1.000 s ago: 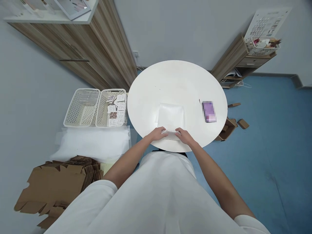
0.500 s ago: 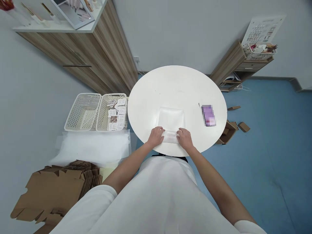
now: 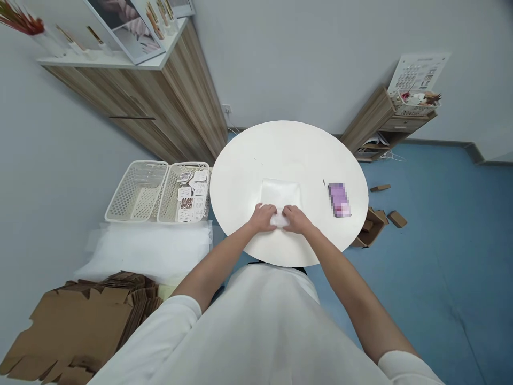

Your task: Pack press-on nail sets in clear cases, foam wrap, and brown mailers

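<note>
A translucent white wrapping sheet [image 3: 281, 191] lies on the round white table [image 3: 288, 140], its near end folded into a small bundle [image 3: 279, 218]. My left hand [image 3: 262, 217] grips the left end of this bundle with curled fingers. At the right end, my right hand [image 3: 295, 219] is closed on it in the same way. What lies inside the folded sheet cannot be made out. Off to the right on the table is a purple item [image 3: 339, 200], blurred by pixelation.
Left of the table stand two white perforated baskets [image 3: 163, 192], one holding printed cards [image 3: 193, 195]. Nearer me are a stack of white sheets [image 3: 150, 247] and flattened cardboard boxes [image 3: 80, 323]. An open cardboard box [image 3: 371, 229] sits on the floor at right.
Both hands have moved away from me and closer together, rolling the sheet's near end over. The flat near flap is now a compact bundle, and less of the sheet lies flat.
</note>
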Demonstrator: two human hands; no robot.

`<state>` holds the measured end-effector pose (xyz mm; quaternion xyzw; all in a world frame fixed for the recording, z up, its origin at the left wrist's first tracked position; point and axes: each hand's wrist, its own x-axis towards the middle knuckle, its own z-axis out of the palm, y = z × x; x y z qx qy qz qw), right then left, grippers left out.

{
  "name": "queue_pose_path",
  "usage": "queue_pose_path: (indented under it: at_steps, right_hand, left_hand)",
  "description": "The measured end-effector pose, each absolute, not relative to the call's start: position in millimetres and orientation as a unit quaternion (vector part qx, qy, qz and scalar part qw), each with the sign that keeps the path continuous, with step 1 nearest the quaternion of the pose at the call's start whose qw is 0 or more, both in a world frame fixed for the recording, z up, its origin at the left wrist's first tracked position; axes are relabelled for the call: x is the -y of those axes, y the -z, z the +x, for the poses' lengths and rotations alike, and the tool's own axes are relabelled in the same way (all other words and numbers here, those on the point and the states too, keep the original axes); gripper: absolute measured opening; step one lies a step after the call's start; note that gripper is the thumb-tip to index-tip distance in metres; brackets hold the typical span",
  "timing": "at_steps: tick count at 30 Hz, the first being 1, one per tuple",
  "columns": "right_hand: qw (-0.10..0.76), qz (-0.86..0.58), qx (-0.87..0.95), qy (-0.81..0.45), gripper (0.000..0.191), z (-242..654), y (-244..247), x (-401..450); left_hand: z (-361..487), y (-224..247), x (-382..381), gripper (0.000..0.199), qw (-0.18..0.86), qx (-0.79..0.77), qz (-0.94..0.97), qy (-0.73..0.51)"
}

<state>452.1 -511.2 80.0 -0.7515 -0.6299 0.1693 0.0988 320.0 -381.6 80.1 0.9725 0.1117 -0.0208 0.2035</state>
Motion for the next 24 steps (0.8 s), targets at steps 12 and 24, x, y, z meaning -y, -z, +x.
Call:
queue_pose_path:
  at_steps: [12,24]
  right_hand:
    - [0.241,-0.738,0.592,0.214,0.023,490,-182,489]
    - [0.199,-0.755,0.603,-0.165,0.034,400,-38,570]
  left_hand:
    - [367,-184,337,0.028,0.072,-0.041,0.943,-0.321]
    - [271,-62,420,0.040,0.177,-0.078,0.981,0.014]
